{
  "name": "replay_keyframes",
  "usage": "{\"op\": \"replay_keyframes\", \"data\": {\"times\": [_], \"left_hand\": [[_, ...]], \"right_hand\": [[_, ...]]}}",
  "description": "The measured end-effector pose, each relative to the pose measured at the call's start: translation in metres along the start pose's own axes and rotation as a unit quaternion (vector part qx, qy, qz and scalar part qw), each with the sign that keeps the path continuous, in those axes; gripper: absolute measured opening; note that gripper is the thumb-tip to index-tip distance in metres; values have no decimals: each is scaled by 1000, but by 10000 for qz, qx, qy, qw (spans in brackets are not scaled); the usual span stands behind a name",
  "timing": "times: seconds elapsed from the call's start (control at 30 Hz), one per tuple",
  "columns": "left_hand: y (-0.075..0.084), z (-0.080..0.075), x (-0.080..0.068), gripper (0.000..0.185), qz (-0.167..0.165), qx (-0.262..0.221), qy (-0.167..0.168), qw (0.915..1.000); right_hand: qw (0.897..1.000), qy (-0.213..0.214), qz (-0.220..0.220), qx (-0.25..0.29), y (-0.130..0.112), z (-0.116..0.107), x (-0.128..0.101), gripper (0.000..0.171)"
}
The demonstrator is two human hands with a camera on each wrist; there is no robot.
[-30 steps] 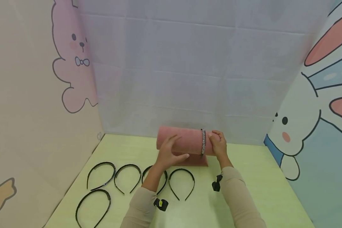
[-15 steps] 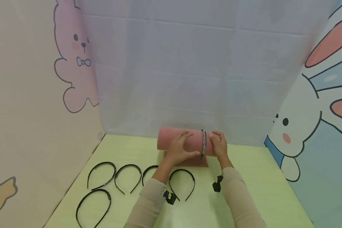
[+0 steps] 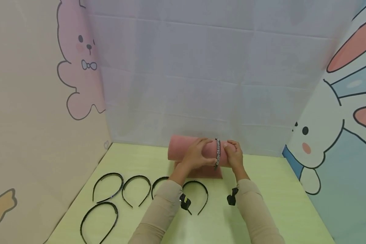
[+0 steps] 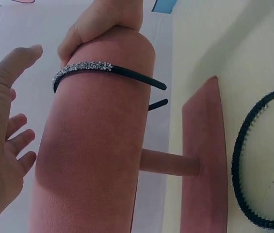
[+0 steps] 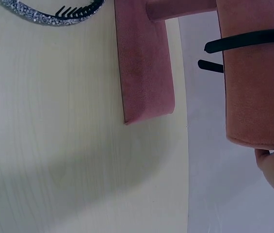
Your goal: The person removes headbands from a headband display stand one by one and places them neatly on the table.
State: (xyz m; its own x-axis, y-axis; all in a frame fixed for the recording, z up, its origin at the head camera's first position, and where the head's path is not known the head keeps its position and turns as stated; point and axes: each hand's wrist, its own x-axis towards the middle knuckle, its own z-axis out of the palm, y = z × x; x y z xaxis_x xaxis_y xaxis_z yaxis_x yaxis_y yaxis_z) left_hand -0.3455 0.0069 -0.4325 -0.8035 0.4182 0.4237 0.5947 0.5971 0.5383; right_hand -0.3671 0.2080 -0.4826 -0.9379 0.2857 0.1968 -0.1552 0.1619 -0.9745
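Observation:
A pink velvety headband display stand [image 3: 180, 147] has a horizontal roll on a post above a flat base [image 4: 205, 179]. Around the roll's right part sits a black headband [image 3: 218, 152] with silvery glitter, its two free ends [image 4: 153, 82] jutting out below. My right hand [image 3: 235, 157] grips the roll's right end, thumb on its front. My left hand [image 3: 196, 156] is at the roll's front, just left of the headband, with thumb and fingers spread. In the left wrist view, that left hand [image 4: 3, 126] holds nothing.
Several black headbands lie on the pale yellow table [image 3: 262, 176]: one nearest the stand [image 3: 205, 189], others further left, such as the front-left one [image 3: 117, 217]. A white cloth wall [image 3: 201, 84] rises behind, with printed side walls.
My left hand has moved right along the roll, its thumb now close to the glittery headband. My right hand stays on the roll's right end. The headband keeps its place.

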Motion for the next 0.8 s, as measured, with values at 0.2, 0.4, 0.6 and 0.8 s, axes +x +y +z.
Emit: {"op": "replay_keyframes", "data": {"times": [0.2, 0.4, 0.6, 0.8], "left_hand": [[2, 5, 14, 79, 82, 161, -134, 9997], [5, 7, 25, 76, 11, 147, -258, 9996], [5, 8, 31, 79, -291, -104, -441, 9985], [1, 8, 36, 81, -481, -136, -709, 9962]], "right_hand": [[9993, 68, 76, -363, -2, -1, 0, 37], [9990, 69, 149, -420, -2, -2, 2, 35], [9987, 130, 118, -479, 0, -2, 3, 33], [9989, 164, 71, -430, 2, -1, 2, 38]]}}
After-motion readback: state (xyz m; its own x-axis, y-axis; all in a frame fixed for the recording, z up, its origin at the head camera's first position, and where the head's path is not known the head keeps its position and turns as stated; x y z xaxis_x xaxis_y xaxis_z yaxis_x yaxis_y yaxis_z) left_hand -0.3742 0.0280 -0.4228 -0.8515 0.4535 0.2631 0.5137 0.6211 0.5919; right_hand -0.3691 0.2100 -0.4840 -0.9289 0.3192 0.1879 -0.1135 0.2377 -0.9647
